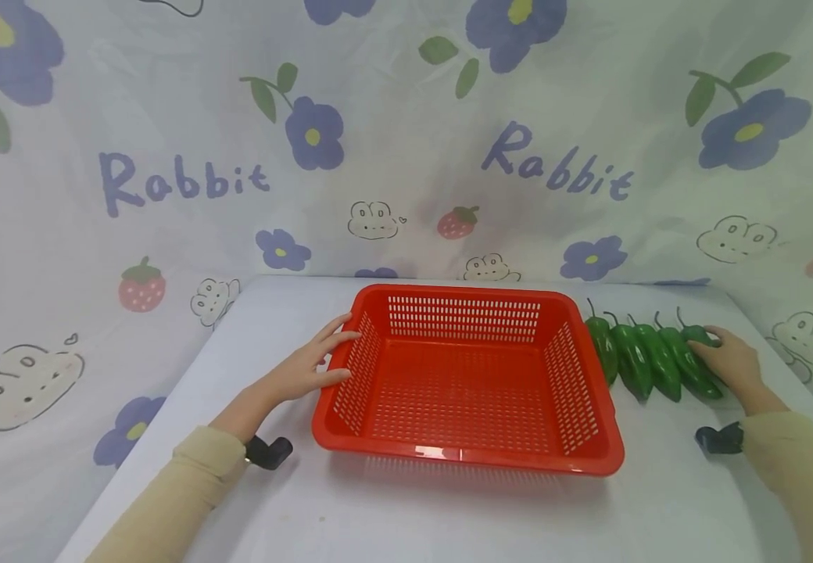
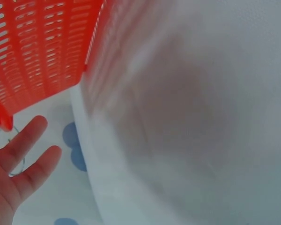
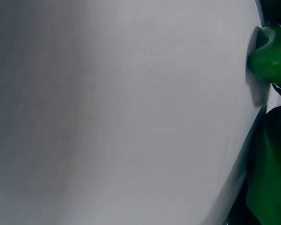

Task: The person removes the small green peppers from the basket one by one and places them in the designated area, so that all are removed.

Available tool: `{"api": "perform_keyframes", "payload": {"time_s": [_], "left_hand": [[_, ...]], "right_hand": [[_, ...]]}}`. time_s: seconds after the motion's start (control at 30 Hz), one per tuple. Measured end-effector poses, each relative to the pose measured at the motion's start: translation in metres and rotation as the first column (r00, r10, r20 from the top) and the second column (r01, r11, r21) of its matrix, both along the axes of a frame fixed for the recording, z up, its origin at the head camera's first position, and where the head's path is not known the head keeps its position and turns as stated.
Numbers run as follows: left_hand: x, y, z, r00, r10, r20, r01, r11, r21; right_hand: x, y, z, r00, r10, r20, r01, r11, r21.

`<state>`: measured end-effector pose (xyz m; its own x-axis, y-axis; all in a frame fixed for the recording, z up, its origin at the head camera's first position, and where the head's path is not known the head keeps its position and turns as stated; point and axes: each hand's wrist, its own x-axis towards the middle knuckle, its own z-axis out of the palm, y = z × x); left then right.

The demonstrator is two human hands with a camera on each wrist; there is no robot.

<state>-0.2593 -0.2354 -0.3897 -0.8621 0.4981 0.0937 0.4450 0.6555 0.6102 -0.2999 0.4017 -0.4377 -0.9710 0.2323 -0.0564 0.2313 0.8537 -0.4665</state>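
Observation:
A red plastic basket (image 1: 463, 465) with slotted walls sits on the white table. At its left rim, my left hand (image 1: 308, 367) reaches over with its fingers spread and fairly straight. In the left wrist view two fingers (image 2: 37, 173) show beside the basket wall (image 2: 47, 51). Right of the basket lie several long green peppers (image 1: 633, 363) side by side, stems pointing away from me. My right hand (image 1: 733, 363) holds the rightmost pepper (image 1: 696, 335) near its stem end, thumb and fingers over it. Only green peppers (image 3: 274, 173) appear at the right wrist view's edge; the hand is outside it.
A white cloth (image 1: 413, 180) printed with flowers, strawberries and rabbits hangs behind and beside the table. The leftmost pepper (image 1: 599, 348) lies close against the basket's right side. The white tabletop (image 1: 442, 524) stretches in front of the basket.

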Motion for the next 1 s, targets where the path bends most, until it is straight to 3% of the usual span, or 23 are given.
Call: {"api": "perform_keyframes", "payload": {"time_s": [0.27, 0.8, 1.0], "left_hand": [[0.002, -0.001, -0.003, 1.000, -0.003, 0.010, 0.003, 1.000, 0.020], [0.005, 0.000, -0.002, 1.000, -0.015, 0.009, 0.015, 0.999, 0.031], [0.007, 0.000, -0.005, 0.999, 0.011, 0.038, -0.014, 0.997, 0.071]], "right_hand": [[-0.001, -0.001, 0.000, 0.995, -0.039, 0.087, 0.041, 0.999, -0.024], [0.001, -0.003, 0.002, 0.989, -0.057, 0.133, 0.068, 0.995, -0.078], [0.002, -0.006, 0.010, 0.994, -0.010, 0.106, 0.021, 0.995, -0.099]]}}
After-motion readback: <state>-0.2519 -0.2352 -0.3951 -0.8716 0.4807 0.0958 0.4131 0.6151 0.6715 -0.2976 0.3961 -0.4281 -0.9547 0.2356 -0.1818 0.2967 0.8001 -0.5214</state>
